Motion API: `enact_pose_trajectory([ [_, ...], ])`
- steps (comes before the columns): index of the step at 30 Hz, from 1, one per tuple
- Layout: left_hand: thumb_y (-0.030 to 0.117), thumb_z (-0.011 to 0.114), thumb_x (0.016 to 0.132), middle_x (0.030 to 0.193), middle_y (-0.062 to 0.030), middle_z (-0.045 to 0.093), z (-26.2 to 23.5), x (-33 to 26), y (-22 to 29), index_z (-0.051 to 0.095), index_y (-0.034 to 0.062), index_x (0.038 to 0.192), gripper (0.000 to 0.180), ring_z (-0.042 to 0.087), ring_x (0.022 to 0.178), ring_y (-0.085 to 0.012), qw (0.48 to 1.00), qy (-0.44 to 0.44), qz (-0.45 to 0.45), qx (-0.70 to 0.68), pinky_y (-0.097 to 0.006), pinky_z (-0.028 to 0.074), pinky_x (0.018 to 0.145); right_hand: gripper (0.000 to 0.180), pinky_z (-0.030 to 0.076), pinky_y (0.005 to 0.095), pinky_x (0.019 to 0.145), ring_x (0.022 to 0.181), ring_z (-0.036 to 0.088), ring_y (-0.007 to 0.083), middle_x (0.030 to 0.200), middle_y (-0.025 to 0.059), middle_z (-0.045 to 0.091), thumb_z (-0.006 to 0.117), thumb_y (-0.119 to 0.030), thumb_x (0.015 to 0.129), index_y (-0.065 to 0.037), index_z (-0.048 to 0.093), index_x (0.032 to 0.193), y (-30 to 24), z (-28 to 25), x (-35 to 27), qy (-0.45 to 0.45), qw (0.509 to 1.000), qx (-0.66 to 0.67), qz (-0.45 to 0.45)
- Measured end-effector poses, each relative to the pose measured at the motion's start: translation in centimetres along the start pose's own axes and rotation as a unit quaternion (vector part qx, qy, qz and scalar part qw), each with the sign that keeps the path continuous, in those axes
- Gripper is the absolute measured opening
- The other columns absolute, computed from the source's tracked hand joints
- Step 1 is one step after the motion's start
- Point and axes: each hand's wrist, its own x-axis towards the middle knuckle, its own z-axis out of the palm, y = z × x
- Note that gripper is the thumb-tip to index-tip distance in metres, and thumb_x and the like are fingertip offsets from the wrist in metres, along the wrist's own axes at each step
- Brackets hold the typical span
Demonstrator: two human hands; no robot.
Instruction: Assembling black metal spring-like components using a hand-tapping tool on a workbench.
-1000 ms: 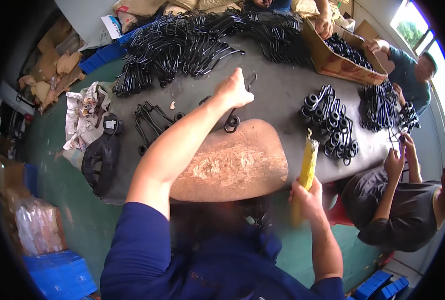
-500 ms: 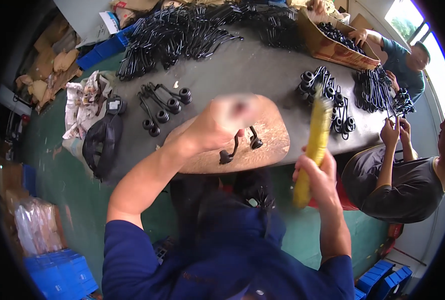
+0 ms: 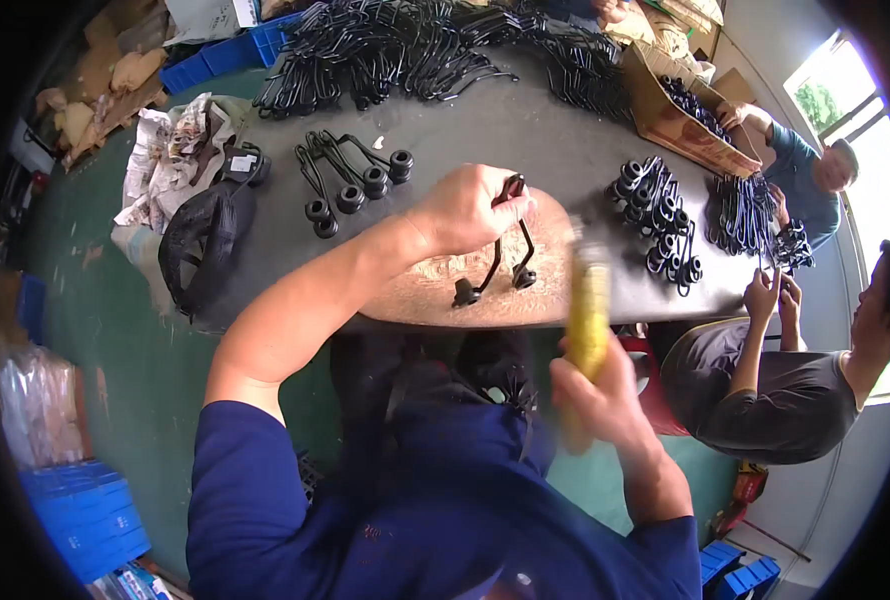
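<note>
My left hand [image 3: 470, 212] is closed around the upper bend of a black bent metal rod [image 3: 528, 236]. The rod's two legs come down over a wooden board [image 3: 415, 292], each ending in a black rubber bushing [image 3: 467, 292]. My right hand [image 3: 603, 395] grips the lower part of a thick yellow-wrapped bar [image 3: 590, 320], held upright at the board's right side. Motion smears both ends of the bar. Left of the board lie several bent rods with bushings [image 3: 350, 197] on the dark table [image 3: 445, 130].
Further rods with bushings [image 3: 665, 225] lie to the right, and a big heap of black rods [image 3: 395, 50] covers the far side. A cardboard box [image 3: 655, 110] holds small black parts. Two co-workers sit at the right. A black bag [image 3: 205, 235] lies at the left edge.
The yellow-wrapped bar has moved left and slightly down with my right hand. My left hand has turned with the bent rod, whose bend now shows. The whole view has shifted a little.
</note>
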Motion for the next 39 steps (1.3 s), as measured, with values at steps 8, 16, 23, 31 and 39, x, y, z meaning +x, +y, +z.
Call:
enact_pose_trajectory([
  [8, 0.025, 0.063, 0.086, 0.067, -0.018, 0.062, -0.5, 1.2, 0.1, 0.063, 0.0001, 0.074, 0.028, 0.062, 0.062, -0.0307, 0.999, 0.012, 0.034, 0.041, -0.042, 0.047, 0.062, 0.031, 0.05, 0.0329, 0.056, 0.062, 0.061, 0.0193, 0.075, 0.0109, 0.061, 0.069, -0.019, 0.083, 0.001, 0.051, 0.098, 2.9, 4.7, 2.8, -0.038, 0.981, -0.174, -0.071],
  [16, 0.022, 0.062, 0.094, 0.075, -0.012, 0.068, -4.2, 0.0, -0.5, 0.066, -0.003, 0.094, 0.025, 0.065, 0.06, -0.0152, 0.977, -0.039, -0.117, -0.174, -0.025, 0.053, 0.046, 0.039, 0.047, 0.0287, 0.066, 0.074, 0.052, 0.0092, 0.081, 0.005, 0.06, 0.079, -0.021, 0.077, 0.001, 0.055, 0.1, 1.1, 1.4, 1.2, -0.104, 0.99, -0.091, -0.043],
  [23, 0.03, 0.063, 0.094, 0.076, -0.0038, 0.068, -18.4, -1.1, -4.4, 0.067, 0.0062, 0.095, 0.024, 0.058, 0.055, -0.0053, 0.944, 0.142, -0.132, -0.267, -0.017, 0.04, 0.044, 0.023, 0.046, 0.0275, 0.048, 0.052, 0.056, 0.013, 0.071, 0.0041, 0.057, 0.07, -0.013, 0.084, -0.002, 0.052, 0.093, 7.1, -3.8, 7.0, 0.099, 0.995, -0.024, 0.005],
  [31, 0.031, 0.07, 0.089, 0.078, 0.0017, 0.064, -20.7, -1.2, -16.1, 0.066, 0.009, 0.091, 0.022, 0.059, 0.063, -0.0033, 0.888, 0.261, -0.312, -0.213, -0.015, 0.042, 0.046, 0.021, 0.049, 0.0258, 0.049, 0.058, 0.056, 0.0123, 0.074, 0.0038, 0.057, 0.067, -0.01, 0.085, -0.003, 0.054, 0.1, 10.3, -7.4, 7.8, 0.157, 0.978, 0.129, 0.05],
  [39, 0.02, 0.073, 0.078, 0.089, -0.0166, 0.068, -19.0, 5.9, -13.1, 0.056, -0.0018, 0.117, 0.048, 0.066, 0.07, -0.0264, 0.83, 0.185, -0.258, 0.458, -0.037, 0.054, 0.068, 0.023, 0.046, 0.0258, 0.051, 0.056, 0.054, 0.0091, 0.072, 0.0001, 0.055, 0.071, -0.012, 0.083, -0.006, 0.051, 0.094, 11.1, -8.1, 8.2, 0.141, 0.973, 0.175, 0.061],
])
